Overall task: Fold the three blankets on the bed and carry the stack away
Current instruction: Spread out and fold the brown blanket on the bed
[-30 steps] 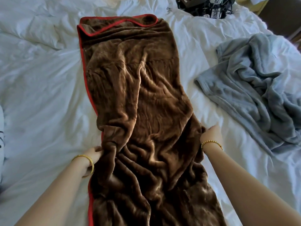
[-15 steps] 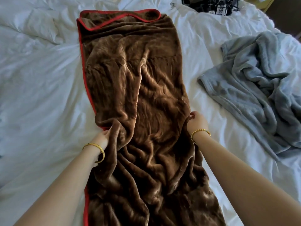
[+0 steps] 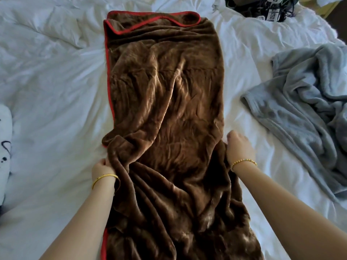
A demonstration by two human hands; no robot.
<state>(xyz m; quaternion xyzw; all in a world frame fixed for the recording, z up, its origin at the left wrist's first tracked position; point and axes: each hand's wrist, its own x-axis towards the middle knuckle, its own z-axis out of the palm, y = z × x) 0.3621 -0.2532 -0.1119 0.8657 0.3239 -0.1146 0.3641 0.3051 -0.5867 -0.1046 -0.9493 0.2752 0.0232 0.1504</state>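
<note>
Now, at the left edge of the bed point(image 3: 47, 91) a white object with black marks point(image 3: 4, 132) pokes into view; what it is cannot be told. Next comes the left hand point(image 3: 102, 168), pinched shut on the left edge of the brown blanket point(image 3: 165, 113), where the cloth is bunched into a raised lip. A second ago this hand gripped nearer the foot of the long strip; it has worked its way up toward the middle. The blanket itself lies down the centre of the bed, folded lengthwise, its red trim point(image 3: 150, 22) showing at the far end and along the left side. The right hand point(image 3: 239, 147) has climbed the right edge likewise, though its fingers seem loosely curled against the cloth, and a firm grip cannot be confirmed. Likely both hands are finding the halfway line for a crosswise fold. Toward the right edge, a grey blanket point(image 3: 304, 113) lies crumpled and unfolded; the third is not in view.
</note>
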